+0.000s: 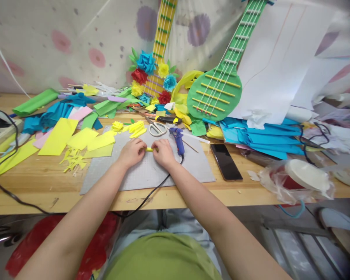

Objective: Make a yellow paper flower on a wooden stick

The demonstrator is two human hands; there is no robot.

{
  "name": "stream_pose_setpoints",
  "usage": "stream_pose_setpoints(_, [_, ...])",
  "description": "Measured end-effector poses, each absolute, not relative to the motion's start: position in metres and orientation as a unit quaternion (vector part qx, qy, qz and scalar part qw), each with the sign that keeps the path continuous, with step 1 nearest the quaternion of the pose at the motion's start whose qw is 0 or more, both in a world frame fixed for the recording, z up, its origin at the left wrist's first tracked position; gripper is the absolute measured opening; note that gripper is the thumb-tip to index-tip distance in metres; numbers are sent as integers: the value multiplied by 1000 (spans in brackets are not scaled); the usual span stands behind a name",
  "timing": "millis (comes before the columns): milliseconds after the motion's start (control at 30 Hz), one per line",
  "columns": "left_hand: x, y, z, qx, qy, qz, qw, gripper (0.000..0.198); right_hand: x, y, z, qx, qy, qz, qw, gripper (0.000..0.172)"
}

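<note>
My left hand (132, 152) and my right hand (163, 153) rest side by side on a grey cutting mat (147, 171). Both are closed in a pinch on a small yellow paper strip (149, 149) that spans the gap between them. A blue hot glue gun (177, 139) lies just right of my right hand, its black cord running off the table's front edge. White-handled scissors (157, 128) lie just beyond my hands. Yellow paper pieces (137, 128) sit at the mat's far edge.
A black phone (225, 161) lies right of the mat. Yellow sheets (76, 140), blue paper (259, 136), a green paper guitar (218, 87), paper flowers (151, 76) and a plastic bag with a white lid (301, 177) crowd the wooden table (46, 182). Black cables (6, 144) run at left.
</note>
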State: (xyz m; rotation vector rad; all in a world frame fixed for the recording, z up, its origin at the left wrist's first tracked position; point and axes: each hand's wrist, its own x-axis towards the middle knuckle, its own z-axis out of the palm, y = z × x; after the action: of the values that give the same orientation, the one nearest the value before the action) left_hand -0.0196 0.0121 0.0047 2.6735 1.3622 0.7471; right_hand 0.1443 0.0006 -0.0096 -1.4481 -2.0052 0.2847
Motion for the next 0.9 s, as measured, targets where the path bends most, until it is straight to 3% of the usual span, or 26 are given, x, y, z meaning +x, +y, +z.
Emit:
stream_pose_setpoints(100, [-20, 8, 7, 861, 449, 241, 6, 19, 143, -1, -9, -551, -766, 103, 315, 7])
stream_pose_setpoints(267, [-17, 7, 7, 842, 485, 236, 1, 17, 143, 0, -9, -563, -751, 114, 326, 8])
stream_pose_setpoints(700, [-9, 2, 6, 833, 495, 247, 26, 18, 144, -2, -4, -506, -746, 218, 375, 37])
stream_pose_setpoints(800, [-8, 0, 9, 809, 517, 267, 80, 14, 145, 0, -5, -483, -728, 243, 422, 37])
stream_pose_setpoints(900, [-6, 0, 11, 746, 549, 301, 229, 16, 146, 6, -5, -458, -673, 293, 501, 36])
